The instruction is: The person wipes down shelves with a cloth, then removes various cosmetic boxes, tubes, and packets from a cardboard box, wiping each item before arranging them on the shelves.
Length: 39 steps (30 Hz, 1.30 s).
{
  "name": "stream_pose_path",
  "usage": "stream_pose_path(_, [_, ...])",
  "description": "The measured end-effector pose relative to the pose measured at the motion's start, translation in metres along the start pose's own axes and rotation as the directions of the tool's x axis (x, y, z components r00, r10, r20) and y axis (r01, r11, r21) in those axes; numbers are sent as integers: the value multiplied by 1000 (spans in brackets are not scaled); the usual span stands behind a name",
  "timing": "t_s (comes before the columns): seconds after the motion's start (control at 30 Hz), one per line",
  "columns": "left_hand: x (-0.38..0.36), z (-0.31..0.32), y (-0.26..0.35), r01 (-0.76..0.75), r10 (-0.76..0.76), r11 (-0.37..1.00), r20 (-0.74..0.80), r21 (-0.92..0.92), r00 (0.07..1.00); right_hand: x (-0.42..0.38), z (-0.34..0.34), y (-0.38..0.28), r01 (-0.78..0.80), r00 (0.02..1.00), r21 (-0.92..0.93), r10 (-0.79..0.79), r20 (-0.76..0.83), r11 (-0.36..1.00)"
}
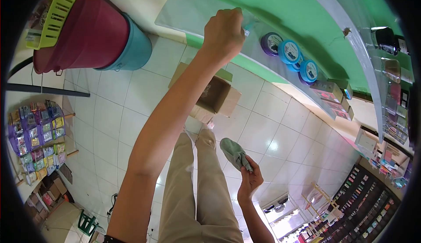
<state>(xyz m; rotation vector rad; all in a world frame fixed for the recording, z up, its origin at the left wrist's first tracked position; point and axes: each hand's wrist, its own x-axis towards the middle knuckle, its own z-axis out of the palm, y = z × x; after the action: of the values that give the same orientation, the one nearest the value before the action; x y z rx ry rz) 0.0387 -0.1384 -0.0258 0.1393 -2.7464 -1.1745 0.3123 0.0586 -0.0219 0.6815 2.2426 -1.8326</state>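
My left hand (223, 31) is raised over the pale glass shelf (184, 13) on the green wall. Its fingers are curled into a fist, and a small clear-and-teal piece (247, 29) shows at its far side. Most of whatever the fist holds is hidden. Lower down, my right hand (251, 177) pinches a bunched grey-green cloth (234, 152), whose wider end hangs out above the floor. Round tubs with purple (272, 43) and blue (290, 51) lids stand on the shelf, just right of my left hand.
An open cardboard box (226, 99) sits on the tiled floor by my feet. Stacked maroon (94, 28) and teal (138, 43) buckets stand at left. Small boxes (329, 92) occupy the shelf's right part; a curved upper shelf edge (370, 67) juts above.
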Motion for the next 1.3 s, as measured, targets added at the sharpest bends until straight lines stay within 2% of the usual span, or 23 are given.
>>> stream_pose_path(0.17, [-4, -2, 5, 39, -40, 993, 6, 111, 999, 1, -2, 0, -4, 1000, 17, 4, 26, 1000])
stream_pose_path(0.27, [-12, -3, 5, 33, -16, 979, -84, 199, 996, 2, -2, 1, -29, 999, 25, 29, 24, 999])
stream_pose_path(0.33, [-22, -7, 5, -17, 76, 975, -261, 221, 962, 2, -1, 3, 2, 1000, 3, -2, 14, 1000])
stream_pose_path(0.37, [-32, -9, 2, 10, 52, 974, -268, 224, 962, 3, 1, 1, -5, 999, -10, 5, 37, 1000])
stream_pose_path(0.43, [-67, -11, -10, -126, 145, 989, -454, 72, 879, 5, 7, -7, -16, 997, -50, 13, -71, 999])
stream_pose_path(0.5, [-116, 3, -28, -21, -14, 997, -444, -72, 896, 15, -1, -5, 18, 999, -143, -11, 49, 990])
stream_pose_path(0.53, [-145, 13, -37, 100, -131, 990, -379, -102, 916, 22, 0, -4, 79, 990, -204, -52, 134, 976])
stream_pose_path(0.57, [-176, 24, -45, 220, -250, 967, -312, -130, 916, 31, 8, -3, -31, 994, -129, 45, 103, 991])
stream_pose_path(0.6, [-206, 33, -50, 291, -321, 944, -234, -157, 918, 42, 13, -1, -31, 990, -150, 52, 134, 988])
stream_pose_path(0.67, [-265, 58, -59, 403, -427, 897, -120, -182, 896, 74, 23, 14, -22, 935, -521, 202, 292, 853])
stream_pose_path(0.73, [-309, 71, -55, 528, -538, 823, 13, -210, 843, 111, 44, 43, 227, 894, -732, 161, 418, 643])
stream_pose_path(0.77, [-325, 74, -52, 607, -598, 760, 114, -234, 793, 129, 57, 65, 312, 881, -758, 124, 456, 573])
stream_pose_path(0.8, [-339, 77, -51, 622, -613, 747, 117, -234, 781, 144, 72, 83, 392, 864, -775, 90, 495, 495])
stream_pose_path(0.87, [-360, 86, -54, 713, -669, 649, 246, -266, 701, 170, 113, 107, 461, 838, -768, 67, 542, 444])
stream_pose_path(0.93, [-379, 104, -62, 756, -713, 589, 258, -286, 652, 207, 139, 161, 530, 794, -791, 148, 590, 307])
stream_pose_path(0.97, [-385, 114, -71, 786, -744, 542, 266, -297, 613, 226, 152, 186, 534, 791, -790, 151, 593, 301])
stream_pose_path(1.03, [-390, 132, -90, 810, -770, 482, 279, -335, 574, 258, 182, 230, 569, 779, -818, 262, 570, 88])
stream_pose_path(1.13, [-383, 145, -110, 865, -799, 365, 360, -345, 481, 299, 214, 288, 576, 804, -810, 258, 536, -111])
stream_pose_path(1.17, [-365, 137, -109, 878, -845, 209, 372, -431, 384, 316, 220, 311, 597, 794, -784, 266, 546, -171])
stream_pose_path(1.2, [-352, 132, -108, 861, -877, 46, 392, -506, 277, 336, 222, 341, 590, 799, -796, 244, 550, -137])
stream_pose_path(1.23, [-347, 131, -109, 872, -875, 23, 411, -490, 254, 349, 220, 368, 584, 803, -805, 223, 553, -103])
stream_pose_path(1.27, [-342, 129, -108, 865, -860, 19, 433, -502, 270, 349, 213, 383, 577, 803, -809, 252, 539, -109])
stream_pose_path(1.3, [-340, 128, -111, 855, -844, 24, 447, -518, 295, 349, 213, 390, 585, 799, -811, 174, 576, -4])
